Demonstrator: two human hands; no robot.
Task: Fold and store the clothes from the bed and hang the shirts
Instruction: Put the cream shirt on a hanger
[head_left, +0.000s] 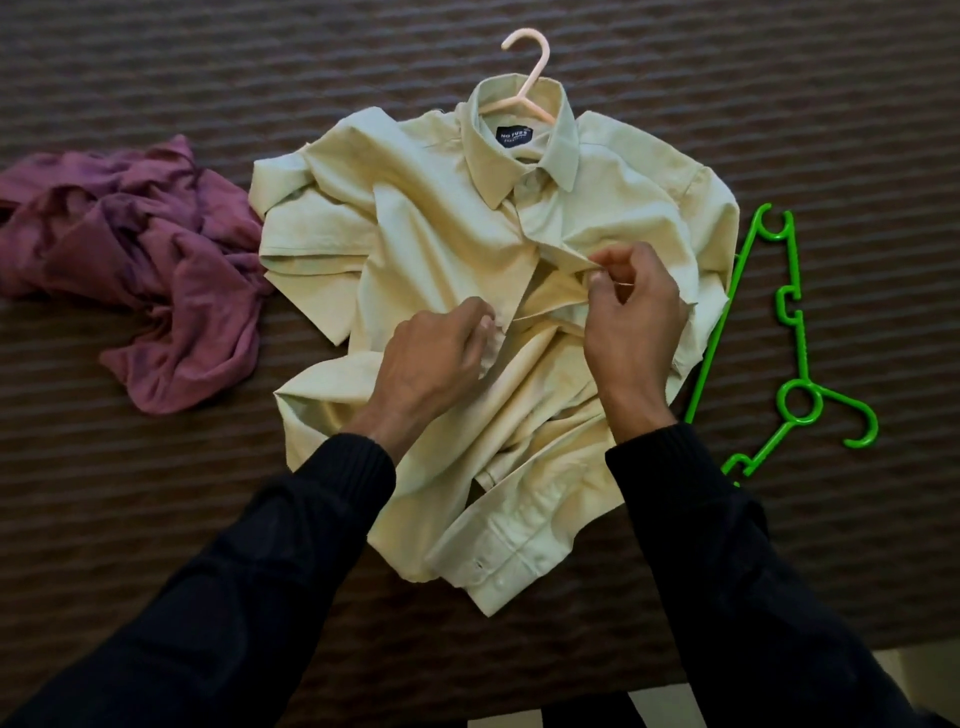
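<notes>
two black sleeves (291, 545) reach up from the bottom of the frame over a brown striped bed cover (779, 104). at centre the left hand (436, 358) pinches one front edge of the pale green shirt (441, 218), and the right hand (631, 306) pinches the other edge just beside it. the shirt lies rumpled mid-frame, a pink hanger (527, 78) inside its collar at top centre. a green hanger (779, 338) lies at right, a crumpled purple garment (150, 260) at left.
</notes>
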